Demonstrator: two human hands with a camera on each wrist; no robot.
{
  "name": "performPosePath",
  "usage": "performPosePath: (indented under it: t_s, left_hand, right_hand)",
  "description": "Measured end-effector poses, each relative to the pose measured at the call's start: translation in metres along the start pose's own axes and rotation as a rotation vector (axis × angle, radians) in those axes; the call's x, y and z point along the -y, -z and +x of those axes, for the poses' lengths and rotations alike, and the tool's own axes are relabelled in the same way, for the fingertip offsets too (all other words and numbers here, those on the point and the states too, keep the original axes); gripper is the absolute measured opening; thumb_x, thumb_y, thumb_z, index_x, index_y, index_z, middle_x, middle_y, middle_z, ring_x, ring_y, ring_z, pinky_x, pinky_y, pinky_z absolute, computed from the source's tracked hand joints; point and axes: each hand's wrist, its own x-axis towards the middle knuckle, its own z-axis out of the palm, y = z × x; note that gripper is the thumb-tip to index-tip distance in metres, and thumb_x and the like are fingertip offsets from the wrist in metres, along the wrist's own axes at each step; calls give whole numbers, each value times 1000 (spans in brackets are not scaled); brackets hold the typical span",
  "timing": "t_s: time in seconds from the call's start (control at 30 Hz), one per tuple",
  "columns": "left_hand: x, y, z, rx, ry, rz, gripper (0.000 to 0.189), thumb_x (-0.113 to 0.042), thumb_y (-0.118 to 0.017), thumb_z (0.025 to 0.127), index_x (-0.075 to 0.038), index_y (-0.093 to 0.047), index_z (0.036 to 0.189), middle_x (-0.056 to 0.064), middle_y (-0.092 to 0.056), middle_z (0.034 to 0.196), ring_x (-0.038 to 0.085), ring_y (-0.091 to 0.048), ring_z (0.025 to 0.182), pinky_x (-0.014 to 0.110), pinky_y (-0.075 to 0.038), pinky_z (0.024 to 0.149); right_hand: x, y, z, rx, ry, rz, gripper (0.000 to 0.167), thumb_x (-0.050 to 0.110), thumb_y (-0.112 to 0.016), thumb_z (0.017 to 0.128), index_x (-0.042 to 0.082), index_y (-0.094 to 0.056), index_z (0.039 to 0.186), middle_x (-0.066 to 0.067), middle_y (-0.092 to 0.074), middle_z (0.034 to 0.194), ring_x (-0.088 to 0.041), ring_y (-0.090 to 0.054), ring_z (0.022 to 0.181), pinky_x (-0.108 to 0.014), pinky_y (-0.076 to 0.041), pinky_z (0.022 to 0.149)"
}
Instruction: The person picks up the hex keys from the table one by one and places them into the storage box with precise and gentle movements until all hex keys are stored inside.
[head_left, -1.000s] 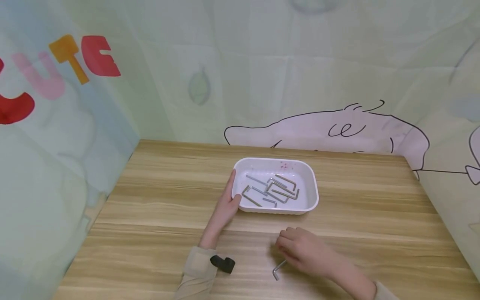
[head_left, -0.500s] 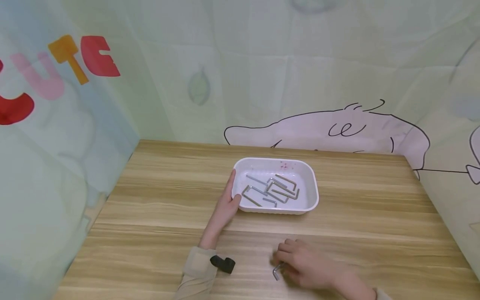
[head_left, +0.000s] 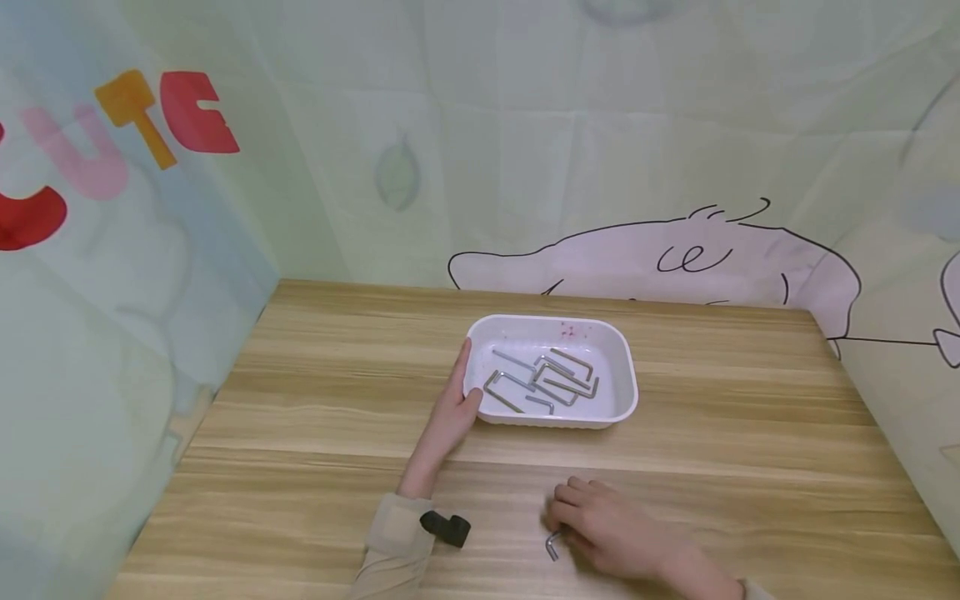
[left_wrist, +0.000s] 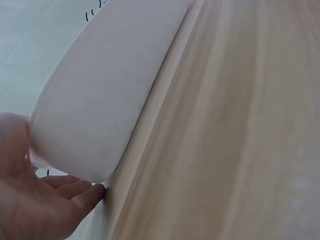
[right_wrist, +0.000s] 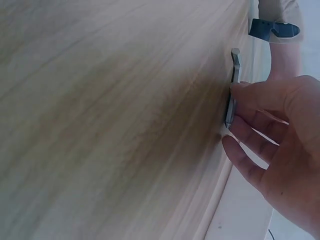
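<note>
A shallow white plastic tray (head_left: 626, 392) stands on the table, with several L-shaped hex keys (head_left: 566, 383) lying loose in it, silver and brassy. My left hand (head_left: 453, 408) grips the tray's left end. In the left wrist view, the fingertips (left_wrist: 95, 192) lie low against the tray's outer wall (left_wrist: 100, 100). Nearer the front, my right hand (head_left: 611, 529) is down at the table, pinching a single silver hex key (head_left: 552, 547). The right wrist view has the thumb on that hex key (right_wrist: 235, 70) and the other fingers bent behind it.
The wood-grain table (head_left: 300, 400) runs back to a printed cloth backdrop (head_left: 510, 150), and cloth also hangs along both sides. A black band (head_left: 446, 528) is on the left wrist. Bare wood lies between the tray and the right hand.
My right hand has lowered toward the front of the table onto the loose hex key, covering more of it, and has taken hold of it. The left hand and tray have not moved.
</note>
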Motion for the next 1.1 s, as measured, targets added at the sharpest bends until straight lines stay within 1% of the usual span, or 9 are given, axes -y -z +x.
performPosePath:
  t_s: [0.17,0.33,0.37,0.47,0.57,0.6,0.67,0.87,1.1]
  left_hand:
    - [0,0,1,-3,-1,6,78,-3,-42,88,-29,-12,155,1,-15,162,22,-18,149,40,-17,123]
    - [1,0,1,-6,-11,8,78,-3,-41,88,-28,-11,155,3,-15,162,24,-18,149,42,-17,122]
    - [-4,1,-1,-2,-10,4,77,-2,-41,88,-26,-12,156,5,-15,162,25,-18,149,43,-17,122]
    - [-5,1,-2,-1,-26,1,77,-1,-41,88,-24,-12,156,7,-15,162,28,-17,149,45,-17,122]
    - [-5,1,-1,5,-15,-2,77,-1,-41,89,-25,-12,156,5,-14,162,26,-17,149,43,-16,123]
    - [0,0,1,1,-16,1,77,-2,-41,89,-28,-11,156,3,-14,163,24,-16,149,42,-16,123]
    - [0,0,1,3,-5,2,77,-3,-41,89,-29,-11,155,1,-14,163,22,-16,149,41,-16,123]
    - [1,0,1,6,-3,5,78,-3,-40,90,-30,-9,155,0,-12,163,22,-15,150,41,-16,123]
    - [2,0,0,4,-3,10,78,-3,-41,90,-31,-9,155,0,-13,163,22,-15,150,41,-16,123]
  right_hand:
    - [1,-3,2,12,-17,-5,21,16,-71,76,26,-55,86,16,-47,85,-3,-43,82,-19,-43,72]
    - [1,-4,2,35,-22,-9,20,16,-70,79,25,-53,84,15,-45,85,-4,-41,82,-19,-41,70]
    - [1,-4,2,35,-21,-12,20,17,-70,79,25,-52,84,15,-45,84,-4,-41,81,-19,-40,70]
    - [2,-3,3,38,-17,-27,19,19,-69,80,25,-52,84,15,-45,84,-3,-40,81,-17,-39,69]
    - [3,-1,4,42,-20,-33,18,19,-69,80,25,-53,84,15,-45,83,-3,-41,80,-17,-39,69]
    - [3,-1,4,48,-22,-30,17,18,-68,80,25,-53,84,15,-46,83,-3,-41,80,-18,-40,69]
    - [4,0,5,58,-27,-27,17,17,-67,79,25,-54,85,15,-46,83,-3,-42,80,-18,-40,70]
    - [3,1,7,74,-22,-21,15,14,-65,78,23,-54,84,14,-46,82,-3,-42,78,-18,-42,69]
    - [2,0,6,50,8,-34,18,15,-68,76,23,-53,84,14,-46,81,-3,-43,77,-17,-42,67]
